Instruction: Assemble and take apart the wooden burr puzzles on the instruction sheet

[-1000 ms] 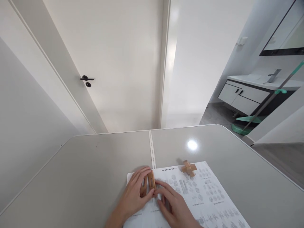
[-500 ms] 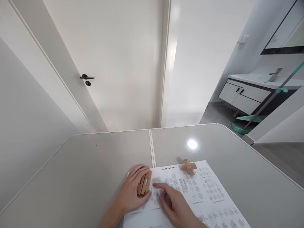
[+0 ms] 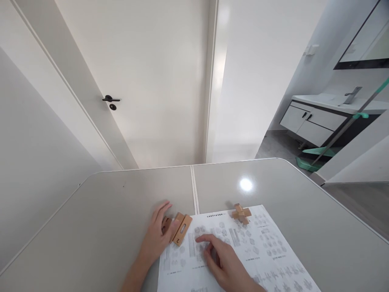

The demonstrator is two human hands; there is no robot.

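Note:
Three wooden puzzle pieces lie by the upper left corner of a printed sheet [image 3: 219, 259]. The rightmost piece [image 3: 183, 230] has a slot and a dark numeral 2. Beside it is a second wooden piece [image 3: 178, 221], and a darker-looking one [image 3: 166, 224] sits between the thumb and fingers of my left hand [image 3: 154, 237]. That thumb crosses the pieces while the fingers curve around their far side. On the sheet, my right hand [image 3: 223, 261] holds nothing; its index finger is stretched over the printed figures and the other fingers are bent.
An assembled wooden cross-shaped puzzle [image 3: 241, 214] stands at the sheet's top edge. The grey table [image 3: 106, 227] has a pale seam [image 3: 194, 190] down its middle. Behind are a white door [image 3: 161, 81], a washbasin cabinet [image 3: 316, 119] and a green dustpan [image 3: 306, 164].
My left hand has shifted left and turned, uncovering more of the wooden pieces, which now lie more slanted and further apart. My right hand has stayed nearly still.

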